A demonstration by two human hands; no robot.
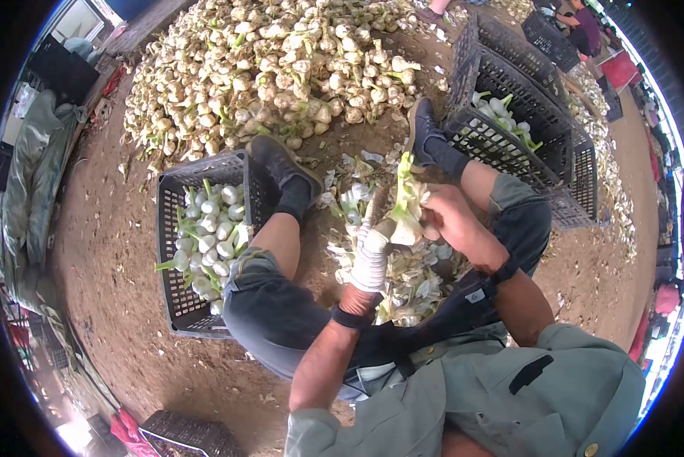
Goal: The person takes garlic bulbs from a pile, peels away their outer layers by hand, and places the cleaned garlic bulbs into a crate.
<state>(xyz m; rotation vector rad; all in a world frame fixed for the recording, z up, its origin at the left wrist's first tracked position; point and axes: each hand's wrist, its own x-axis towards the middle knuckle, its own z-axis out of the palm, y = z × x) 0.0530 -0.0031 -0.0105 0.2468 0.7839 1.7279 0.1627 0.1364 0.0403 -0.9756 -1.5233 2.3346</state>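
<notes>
Between my legs, a garlic bulb [406, 227] with a green-white stem pointing up is held in front of me. My left hand [372, 247], wrapped in white material, is closed round the bulb's left side. My right hand [450, 217] is bare and pinches the bulb and its outer leaves from the right. Below both hands lies a heap of loose peeled skins [414, 293]. To the left stands a black crate [173, 286] with clean white garlic bulbs [214, 236] in it.
A large pile of unpeeled garlic [273, 76] lies beyond my feet. At right, black crates [502, 141] hold some white bulbs. Another black crate [186, 434] stands at bottom left. A person [585, 30] is at the upper right, and part of another shows at the top.
</notes>
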